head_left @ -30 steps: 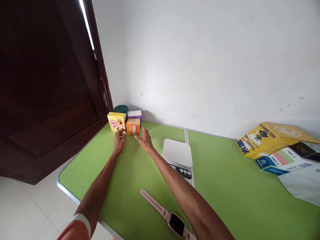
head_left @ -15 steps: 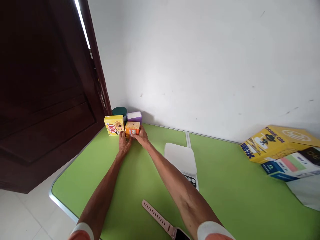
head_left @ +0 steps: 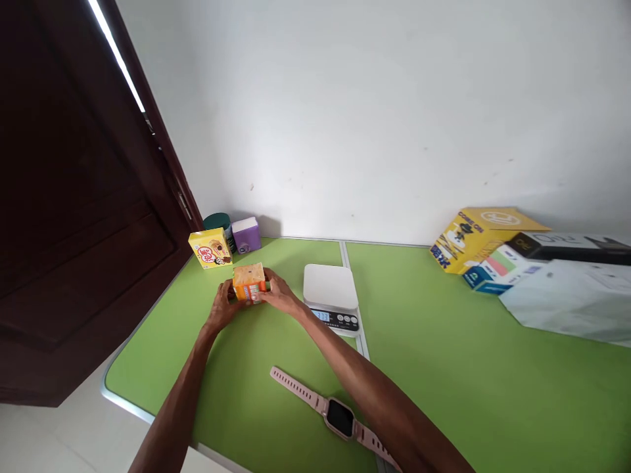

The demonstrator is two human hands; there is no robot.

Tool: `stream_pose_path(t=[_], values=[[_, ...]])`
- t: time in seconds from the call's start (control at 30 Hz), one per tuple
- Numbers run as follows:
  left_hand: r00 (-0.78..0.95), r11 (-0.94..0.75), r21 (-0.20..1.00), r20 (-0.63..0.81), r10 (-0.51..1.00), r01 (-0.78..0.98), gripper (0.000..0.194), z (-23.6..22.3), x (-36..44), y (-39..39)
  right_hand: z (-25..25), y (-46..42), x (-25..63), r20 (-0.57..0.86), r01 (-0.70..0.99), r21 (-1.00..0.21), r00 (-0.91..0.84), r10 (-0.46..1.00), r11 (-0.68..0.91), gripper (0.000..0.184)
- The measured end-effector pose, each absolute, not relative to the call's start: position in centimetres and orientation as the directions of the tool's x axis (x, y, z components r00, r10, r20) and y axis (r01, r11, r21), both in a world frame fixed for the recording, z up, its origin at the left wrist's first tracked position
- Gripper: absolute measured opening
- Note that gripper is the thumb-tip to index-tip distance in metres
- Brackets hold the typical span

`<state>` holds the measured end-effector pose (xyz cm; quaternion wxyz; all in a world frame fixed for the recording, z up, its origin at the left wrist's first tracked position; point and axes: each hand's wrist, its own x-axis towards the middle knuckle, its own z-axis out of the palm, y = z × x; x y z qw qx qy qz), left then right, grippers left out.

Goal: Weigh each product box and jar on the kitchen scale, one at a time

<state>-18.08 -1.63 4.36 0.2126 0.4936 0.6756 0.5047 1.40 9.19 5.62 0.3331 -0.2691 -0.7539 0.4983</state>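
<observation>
Between my two hands is a small orange box (head_left: 248,274) with a pale, cracker-patterned top. My left hand (head_left: 223,309) is closed on its left side, and my right hand (head_left: 280,293) grips the right side with fingers along the front. Just behind it stand a yellow box (head_left: 211,248) with red lettering, a jar with a dark green lid (head_left: 217,221) and a purple pack (head_left: 246,235) with a white top. To the right of my right hand lies a white kitchen scale (head_left: 330,287), its display lit with digits.
A smartwatch with a pink strap (head_left: 340,418) lies near the front, partly under my right forearm. At the right are a yellow carton (head_left: 480,233), a blue-and-white box (head_left: 497,269) and a white bag (head_left: 566,299). A dark door (head_left: 89,197) borders the green table (head_left: 419,381).
The orange box has come toward me in both hands, away from the yellow box and purple pack. My view has shifted right, showing more of the scale and watch.
</observation>
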Motion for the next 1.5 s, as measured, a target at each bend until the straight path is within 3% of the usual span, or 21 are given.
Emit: stream_pose_path(t=[0.1,0.23,0.47,0.67,1.1,1.3,1.5], values=[[-0.339,0.005,0.926,0.133,0.931,0.377,0.069,5.3,-16.6,-3.8,5.2,6.8,3.2,0.284,0.02,-0.929,-0.599,0.749,0.368,0.073],[-0.285,-0.067,0.897,0.209,0.935,0.437,0.063,7.3,-13.8,-3.8,6.5,5.3,7.1,0.326,-0.056,-0.935,-0.531,0.782,0.351,0.076],[-0.101,-0.233,0.852,0.314,0.944,0.469,0.058,10.1,-6.0,3.3,10.4,7.4,15.7,0.339,-0.035,-0.938,-0.301,0.891,0.345,0.081],[-0.022,-0.27,0.82,0.325,0.945,0.505,0.057,8.5,-1.1,7.8,8.5,9.6,20.2,0.273,-0.091,-0.962,-0.223,0.936,0.259,0.089],[-0.102,-0.163,0.808,0.265,0.959,0.566,0.062,6.6,-0.8,9.3,7.1,11.3,21.0,0.307,-0.025,-0.951,-0.208,0.929,0.309,0.089],[-0.052,-0.214,0.847,0.273,0.961,0.486,0.066,5.9,-1.4,9.5,6.8,11.5,20.9,0.281,0.006,-0.957,-0.224,0.933,0.289,0.092],[-0.114,-0.24,0.911,0.292,0.95,0.334,0.08,5.8,-1.4,8.0,5.9,10.5,21.5,0.277,0.007,-0.96,-0.106,0.955,0.279,0.106]])
